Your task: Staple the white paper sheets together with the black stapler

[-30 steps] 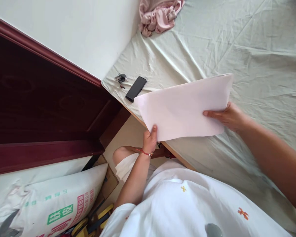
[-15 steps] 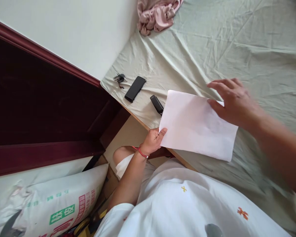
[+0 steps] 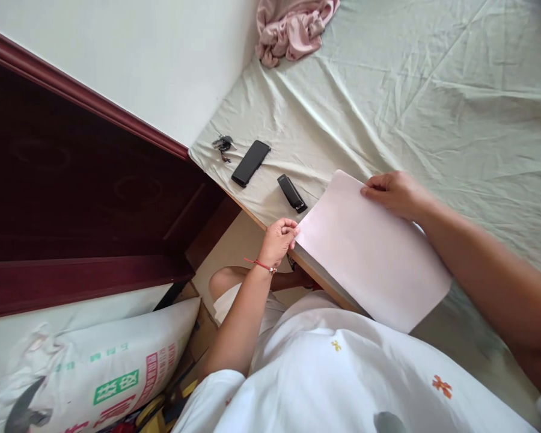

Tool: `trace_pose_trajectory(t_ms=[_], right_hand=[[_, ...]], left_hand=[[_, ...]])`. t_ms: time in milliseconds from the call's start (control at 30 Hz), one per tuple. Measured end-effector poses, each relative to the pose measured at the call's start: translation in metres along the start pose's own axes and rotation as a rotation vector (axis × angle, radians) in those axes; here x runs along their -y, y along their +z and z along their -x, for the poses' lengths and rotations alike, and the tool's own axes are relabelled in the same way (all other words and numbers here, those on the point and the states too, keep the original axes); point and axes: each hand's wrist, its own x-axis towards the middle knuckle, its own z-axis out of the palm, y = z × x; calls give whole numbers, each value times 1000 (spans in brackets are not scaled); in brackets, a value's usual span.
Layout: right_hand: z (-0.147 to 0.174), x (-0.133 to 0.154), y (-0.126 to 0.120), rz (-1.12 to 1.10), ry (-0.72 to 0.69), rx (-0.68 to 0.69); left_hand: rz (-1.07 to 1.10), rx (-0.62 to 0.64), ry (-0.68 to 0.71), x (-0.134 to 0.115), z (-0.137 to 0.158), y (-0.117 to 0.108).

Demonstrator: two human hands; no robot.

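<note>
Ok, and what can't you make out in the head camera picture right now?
In the head view:
- White paper: its underside faces away from the camera, so I can't tell what is there, or how many sheets.
- Right hand: some fingertips are hidden by the hand itself or the paper.
- Keys: too small to count.
- Pink cloth: cut off by the top edge.
- White sack: cut off by the bottom edge.

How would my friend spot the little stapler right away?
Start with the big, wrinkled, pale green sheet and find the white paper near its edge. The stapler lies on the sheet between that paper and a flat black slab. The stapler is black too, but shorter and narrower, with a shiny bit at the end nearest the paper.
</note>
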Motion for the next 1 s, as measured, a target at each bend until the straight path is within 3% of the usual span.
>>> trace_pose_trajectory(t_ms=[433,767,1000], right_hand=[[-13,-21,18,-84,-11,-155],[-13,-26,15,-174,32,-220],[-14,-27,16,-239,48,-233]], left_hand=[[-136,-462,264,26,-32,21],[-223,-521,384,33,-27,25],[-357,-438,474,36,-24,19]])
